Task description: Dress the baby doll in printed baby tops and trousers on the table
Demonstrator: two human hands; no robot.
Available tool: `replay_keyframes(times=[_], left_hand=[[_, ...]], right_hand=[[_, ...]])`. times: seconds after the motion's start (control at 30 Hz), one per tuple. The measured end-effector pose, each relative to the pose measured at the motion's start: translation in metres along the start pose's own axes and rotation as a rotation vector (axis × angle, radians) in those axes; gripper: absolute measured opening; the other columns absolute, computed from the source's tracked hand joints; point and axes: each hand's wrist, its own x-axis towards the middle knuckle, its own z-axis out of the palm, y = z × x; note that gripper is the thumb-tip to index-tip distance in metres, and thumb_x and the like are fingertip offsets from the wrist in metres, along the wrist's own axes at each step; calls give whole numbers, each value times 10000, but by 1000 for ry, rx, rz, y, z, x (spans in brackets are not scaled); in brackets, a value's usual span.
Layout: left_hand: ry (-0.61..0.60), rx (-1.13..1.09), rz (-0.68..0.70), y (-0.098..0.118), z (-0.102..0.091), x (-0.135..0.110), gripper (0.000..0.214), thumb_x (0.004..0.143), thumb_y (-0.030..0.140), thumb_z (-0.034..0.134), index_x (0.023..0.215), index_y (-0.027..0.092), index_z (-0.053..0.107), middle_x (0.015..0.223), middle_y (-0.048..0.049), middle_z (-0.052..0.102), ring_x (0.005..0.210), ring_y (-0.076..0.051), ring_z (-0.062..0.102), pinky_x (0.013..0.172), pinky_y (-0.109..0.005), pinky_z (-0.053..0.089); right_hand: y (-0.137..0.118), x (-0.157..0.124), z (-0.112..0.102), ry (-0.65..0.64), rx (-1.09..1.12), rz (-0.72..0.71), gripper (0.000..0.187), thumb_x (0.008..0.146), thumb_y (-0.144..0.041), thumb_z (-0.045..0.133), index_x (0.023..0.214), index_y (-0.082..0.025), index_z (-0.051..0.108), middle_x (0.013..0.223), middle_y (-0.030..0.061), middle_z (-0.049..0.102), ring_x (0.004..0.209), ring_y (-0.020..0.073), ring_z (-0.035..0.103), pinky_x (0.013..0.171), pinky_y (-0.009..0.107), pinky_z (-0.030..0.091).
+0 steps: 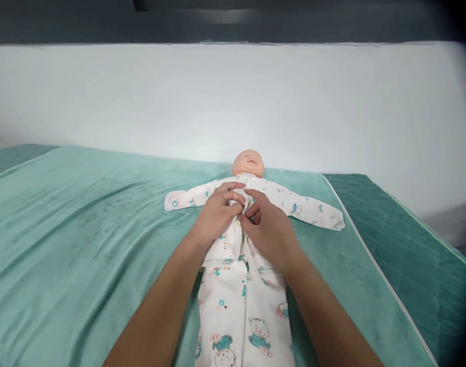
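A baby doll (pixel 248 162) lies face up, dressed in a white printed baby shirt (pixel 312 210) and matching pants (pixel 225 313). Its sleeves stretch out to both sides. My left hand (pixel 222 209) pinches the shirt's front edge at the chest, thumb and fingers together. Opposite it, my right hand (pixel 269 221) grips the other front edge with bent fingers. Cloth bunches up between the fingertips of both hands. A small button (pixel 238 223) shows just below them. Below that the shirt front hangs apart; any fastener between the fingertips is hidden.
A green plush blanket (pixel 103 219) with wrinkles on the left lies under the doll. To the right, past its pale edging, is a darker green quilted cover (pixel 401 239). A white wall (pixel 233 102) stands right behind the doll's head.
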Motion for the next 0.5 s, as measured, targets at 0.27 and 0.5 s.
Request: replay_keyframes(times=[0.27, 0.5], left_hand=[[90, -29, 41, -2, 5, -5, 165, 832, 193, 522, 915, 235, 657, 1370, -11, 554, 1270, -219, 500, 1053, -365, 371], [145, -33, 154, -5, 2, -6, 135, 872, 226, 515, 910, 217, 644, 1200, -35, 628, 1148, -181, 561, 973, -299, 415]], right_hand=[[1, -2, 0, 8, 90, 24, 468, 830, -255, 573, 1294, -287, 511, 760, -41, 638, 648, 143, 564, 638, 290, 434], [-1, -5, -6, 21, 85, 84, 525, 837, -384, 607, 1317, -253, 436, 806, -29, 611, 665, 150, 563, 649, 301, 448]])
